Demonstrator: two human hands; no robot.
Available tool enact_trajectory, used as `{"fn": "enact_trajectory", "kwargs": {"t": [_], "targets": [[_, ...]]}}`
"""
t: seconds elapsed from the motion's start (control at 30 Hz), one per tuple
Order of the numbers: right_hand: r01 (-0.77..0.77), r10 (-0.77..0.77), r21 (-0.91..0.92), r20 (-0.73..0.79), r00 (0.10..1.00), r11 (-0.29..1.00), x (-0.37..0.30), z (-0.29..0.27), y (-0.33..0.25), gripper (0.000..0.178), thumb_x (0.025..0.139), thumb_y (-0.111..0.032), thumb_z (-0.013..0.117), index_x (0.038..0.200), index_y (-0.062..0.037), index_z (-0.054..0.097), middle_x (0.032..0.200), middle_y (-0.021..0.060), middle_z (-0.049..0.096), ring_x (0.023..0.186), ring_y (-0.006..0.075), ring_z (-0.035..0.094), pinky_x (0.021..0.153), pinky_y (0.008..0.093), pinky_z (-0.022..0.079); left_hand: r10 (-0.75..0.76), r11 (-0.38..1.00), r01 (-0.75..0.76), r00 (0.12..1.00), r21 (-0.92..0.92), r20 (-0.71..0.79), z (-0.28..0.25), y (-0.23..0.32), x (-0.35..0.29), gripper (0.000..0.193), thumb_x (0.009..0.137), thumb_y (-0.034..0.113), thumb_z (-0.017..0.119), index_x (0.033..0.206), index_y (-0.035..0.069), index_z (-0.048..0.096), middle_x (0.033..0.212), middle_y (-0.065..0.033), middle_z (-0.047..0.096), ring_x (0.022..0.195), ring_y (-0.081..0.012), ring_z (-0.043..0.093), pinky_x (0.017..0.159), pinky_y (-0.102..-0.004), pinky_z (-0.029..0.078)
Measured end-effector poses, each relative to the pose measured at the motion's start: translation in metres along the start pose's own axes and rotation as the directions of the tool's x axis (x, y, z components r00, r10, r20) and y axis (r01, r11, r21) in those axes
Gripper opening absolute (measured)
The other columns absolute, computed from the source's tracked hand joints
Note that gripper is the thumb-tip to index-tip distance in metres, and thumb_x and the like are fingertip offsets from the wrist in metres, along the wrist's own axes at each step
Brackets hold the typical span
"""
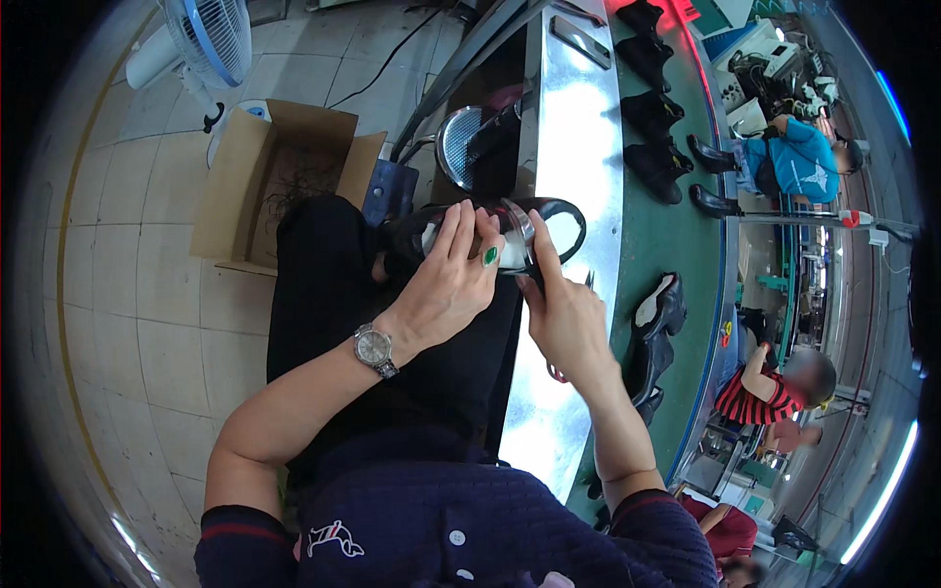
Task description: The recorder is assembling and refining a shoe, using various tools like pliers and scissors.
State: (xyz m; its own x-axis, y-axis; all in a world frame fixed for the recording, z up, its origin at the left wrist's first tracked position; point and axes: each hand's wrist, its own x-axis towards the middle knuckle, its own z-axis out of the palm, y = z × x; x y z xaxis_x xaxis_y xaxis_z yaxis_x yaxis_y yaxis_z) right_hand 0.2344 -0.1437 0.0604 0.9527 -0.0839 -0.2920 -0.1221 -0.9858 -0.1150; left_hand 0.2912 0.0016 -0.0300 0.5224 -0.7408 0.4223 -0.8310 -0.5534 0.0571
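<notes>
A black shoe [567, 233] with a white inside lies across my lap, its right end reaching over the metal bench edge. My left hand [449, 279], with a green-stoned ring and a wristwatch [373, 346], presses its fingers together on the shoe's left and middle part. At the shoe's right part, my right hand [569, 314] grips it with the index finger stretched along the top and the thumb below. A shiny curved band [520, 227] crosses the shoe between my hands; what it is I cannot make out. My fingers hide part of the shoe.
To the right runs a metal bench [578, 127] with a phone [580, 42], beside a green belt [676, 240] carrying black shoes [655, 343]. At left stand an open carton [235, 196] with dark scraps and a fan [206, 44]. Co-workers [809, 162] sit beyond the belt.
</notes>
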Motion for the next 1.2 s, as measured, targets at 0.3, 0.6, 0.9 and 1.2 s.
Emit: {"fn": "enact_trajectory", "kwargs": {"t": [0.3,0.6,0.9,1.2], "targets": [[-0.03,0.035,0.059,-0.088,0.996,0.998,0.008,0.004,-0.004,0.071,0.094,-0.011,0.054,0.153,-0.0099,0.015,0.063,0.0207,0.064,0.053,0.0363,0.064,0.051,0.0439,0.049,0.007,0.999,-0.011,0.996,-0.043,-0.088,0.007,0.001,-0.006,0.038,0.086,0.003,0.058,0.12,-0.015,0.055,0.123,-0.0261,0.057,0.122,-0.0431,0.052,0.111,-0.0498,0.036],[0.028,-0.014,0.13,-0.106,0.994,0.991,0.007,0.003,-0.013,0.073,0.093,-0.011,0.055,0.153,-0.011,0.014,0.063,0.0208,0.064,0.054,0.0379,0.064,0.053,0.0453,0.05,-0.314,0.875,0.276,0.949,-0.397,-0.034,-0.02,-0.005,-0.005,0.071,0.067,0.01,0.082,0.127,-0.007,0.05,0.138,-0.021,0.041,0.129,-0.0364,0.043,0.109,-0.0437,0.037],[0.084,-0.078,0.13,-0.051,0.996,0.988,0.013,-0.002,-0.028,0.073,0.094,-0.014,0.053,0.154,-0.0093,0.011,0.064,0.02,0.064,0.053,0.0363,0.064,0.05,0.0426,0.05,-0.347,0.797,0.307,0.938,-0.521,0.023,-0.024,-0.033,-0.02,0.071,0.067,0.01,0.083,0.129,-0.002,0.051,0.127,-0.0199,0.058,0.122,-0.0351,0.054,0.1,-0.0389,0.048],[0.073,-0.048,0.261,-0.098,0.994,0.962,0.002,-0.007,-0.017,0.06,0.092,-0.012,0.058,0.146,-0.0095,0.033,0.067,0.0242,0.064,0.062,0.0426,0.065,0.06,0.0481,0.051,-0.214,0.695,0.215,0.973,-0.687,0.088,-0.026,-0.062,-0.023,0.082,0.066,0.008,0.082,0.138,0.002,0.043,0.127,-0.0181,0.059,0.122,-0.0326,0.055,0.1,-0.0384,0.048]]}}
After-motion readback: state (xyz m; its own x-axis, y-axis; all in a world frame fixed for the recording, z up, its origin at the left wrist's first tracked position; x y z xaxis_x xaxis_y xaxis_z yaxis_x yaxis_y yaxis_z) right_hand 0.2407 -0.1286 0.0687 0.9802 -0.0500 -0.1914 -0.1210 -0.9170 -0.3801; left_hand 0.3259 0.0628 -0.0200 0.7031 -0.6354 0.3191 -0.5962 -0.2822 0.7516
